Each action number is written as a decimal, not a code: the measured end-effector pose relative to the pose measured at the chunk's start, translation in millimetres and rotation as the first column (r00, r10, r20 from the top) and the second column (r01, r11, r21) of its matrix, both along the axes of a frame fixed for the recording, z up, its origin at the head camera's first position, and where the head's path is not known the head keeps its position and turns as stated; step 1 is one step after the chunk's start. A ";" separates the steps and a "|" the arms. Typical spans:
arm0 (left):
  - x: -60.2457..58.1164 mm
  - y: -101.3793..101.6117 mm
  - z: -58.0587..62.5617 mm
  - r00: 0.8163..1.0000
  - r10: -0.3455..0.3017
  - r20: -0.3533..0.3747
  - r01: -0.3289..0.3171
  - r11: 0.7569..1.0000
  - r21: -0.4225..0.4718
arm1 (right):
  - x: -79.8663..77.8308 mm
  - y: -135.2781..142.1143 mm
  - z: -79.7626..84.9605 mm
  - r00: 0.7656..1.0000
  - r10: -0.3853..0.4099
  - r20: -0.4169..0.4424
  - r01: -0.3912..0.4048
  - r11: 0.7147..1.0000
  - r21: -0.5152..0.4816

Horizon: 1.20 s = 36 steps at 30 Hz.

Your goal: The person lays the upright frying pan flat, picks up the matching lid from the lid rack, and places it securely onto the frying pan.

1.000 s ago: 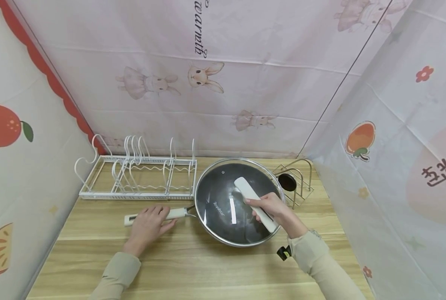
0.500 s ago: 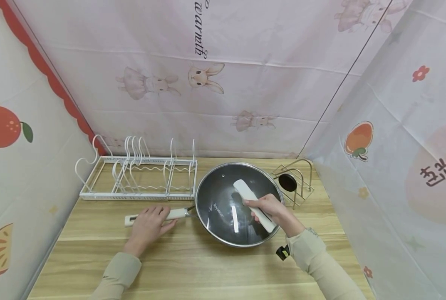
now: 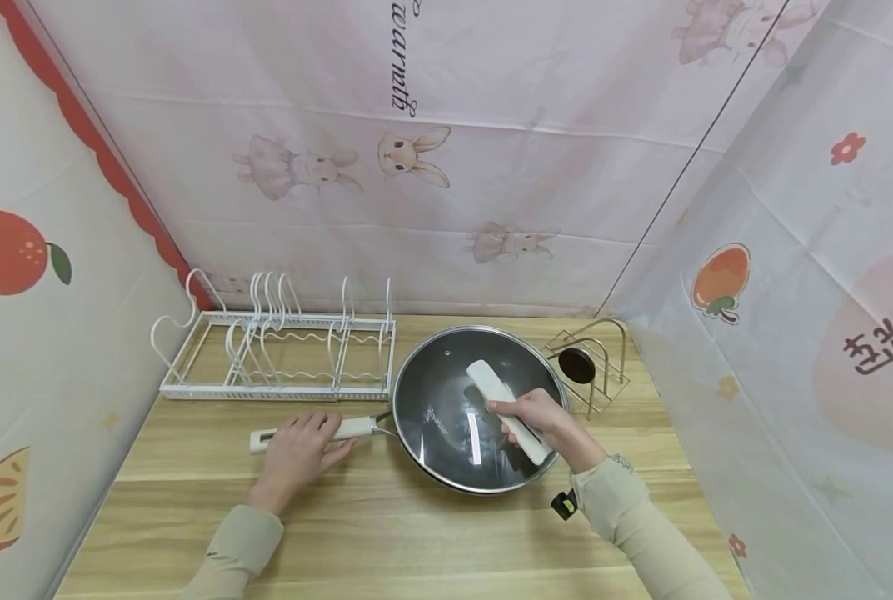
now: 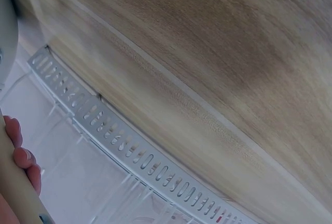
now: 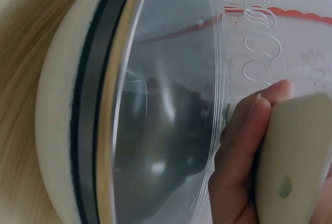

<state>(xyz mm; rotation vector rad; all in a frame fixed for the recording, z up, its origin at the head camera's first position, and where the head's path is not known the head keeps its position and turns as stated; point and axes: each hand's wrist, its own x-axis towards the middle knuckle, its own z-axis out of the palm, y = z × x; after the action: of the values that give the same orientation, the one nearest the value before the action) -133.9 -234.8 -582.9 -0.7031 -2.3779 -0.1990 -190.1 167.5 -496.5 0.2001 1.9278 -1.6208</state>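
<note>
A wok with a cream outer wall [image 5: 57, 115] stands on the table, its pale handle [image 3: 354, 427] pointing left. My left hand [image 3: 300, 446] grips that handle; its fingertips [image 4: 23, 157] show at the left edge of the left wrist view. Over the wok lies a dark-looking glass lid [image 3: 435, 375] with a steel rim, and the two rims look aligned. My right hand [image 3: 540, 421] holds the lid's long off-white handle [image 3: 487, 379], fingers wrapped under it and thumb on top. The wok's inside is seen only dimly through the glass.
Behind my left hand stands a white wire dish rack [image 3: 281, 390] with upright loops. To the right of the wok is a small gold wire rack [image 3: 604, 367] with a dark round piece [image 3: 576, 365]. Printed cloth walls enclose the wooden table [image 3: 416, 550] on three sides.
The lid has come down slightly toward the front, and its far rim now lines up with the wok's. My right hand moved slightly with it; my left hand stayed on the wok handle.
</note>
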 end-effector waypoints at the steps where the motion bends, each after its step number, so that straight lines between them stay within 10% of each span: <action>1: -0.2 0.1 0.3 1.000 -0.001 -0.002 0.001 1.000 0.000 | 0.0 0.0 -0.3 1.000 -0.002 0.002 0.002 1.000 -0.001; 36: -1.5 0.7 -0.6 1.000 0.009 -0.002 -0.009 1.000 0.004 | 1.6 -2.0 -4.2 1.000 -0.004 -0.004 0.004 1.000 -0.004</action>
<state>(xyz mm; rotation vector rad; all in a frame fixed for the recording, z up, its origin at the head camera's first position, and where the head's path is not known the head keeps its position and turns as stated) -135.4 -234.1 -583.4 -0.6906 -2.3772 -0.1992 -188.5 165.4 -500.7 0.1990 1.9284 -1.6283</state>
